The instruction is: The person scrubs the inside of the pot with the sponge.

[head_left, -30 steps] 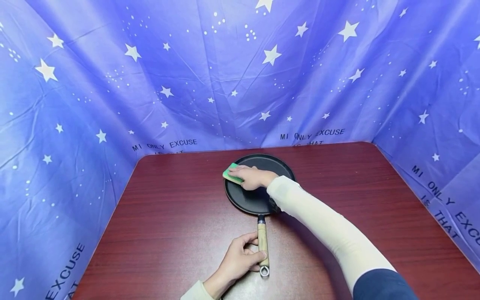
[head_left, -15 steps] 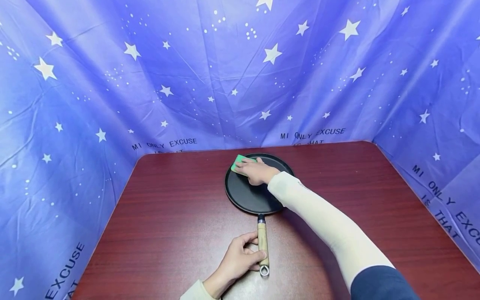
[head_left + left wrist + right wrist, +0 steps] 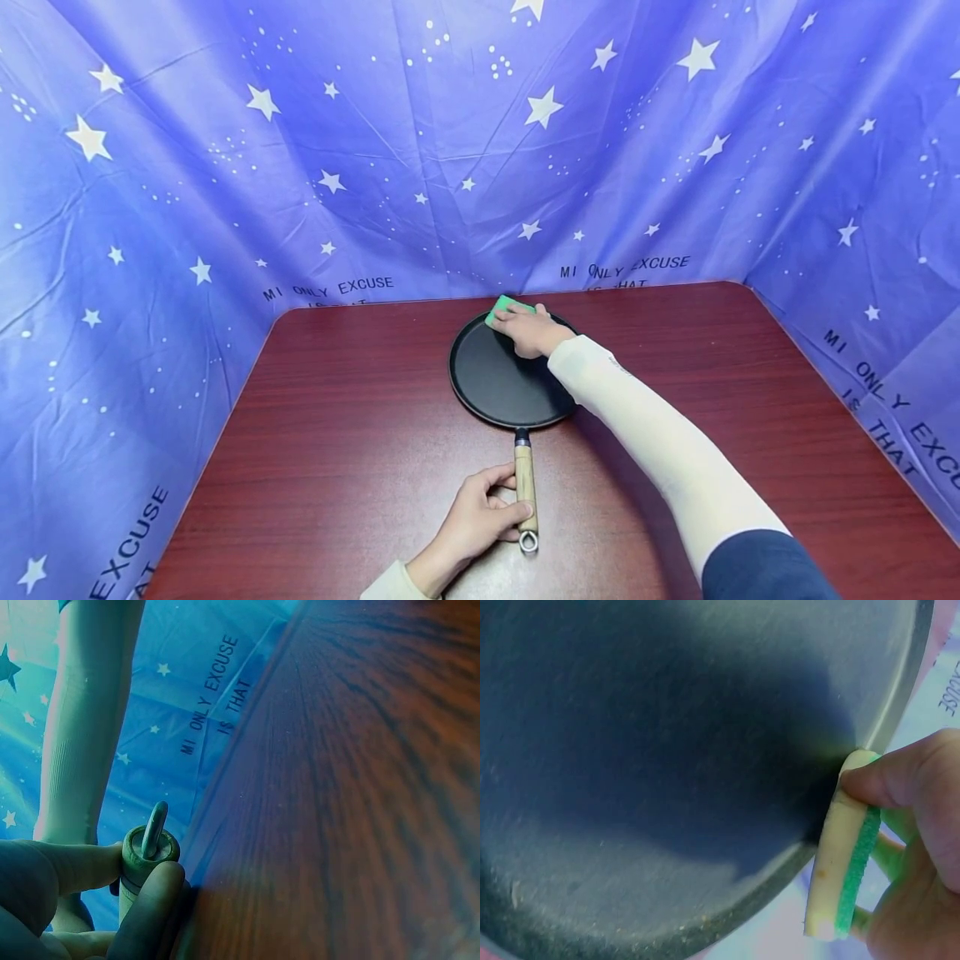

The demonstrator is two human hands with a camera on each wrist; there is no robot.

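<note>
The right hand (image 3: 530, 332) pinches the sponge (image 3: 503, 304) at the far rim of the pan (image 3: 498, 383); from above, its fingers hide part of the sponge, while the right wrist view shows the thumb against the pale layer and the green layer partly covered. The left hand (image 3: 476, 518) grips the wooden handle (image 3: 526, 483) near its end ring (image 3: 528, 542), hiding part of its left side. The pan lies on the table (image 3: 337, 417), its right edge covered by the pale sleeve (image 3: 660, 442). The right wrist view cuts off much of the pan.
</note>
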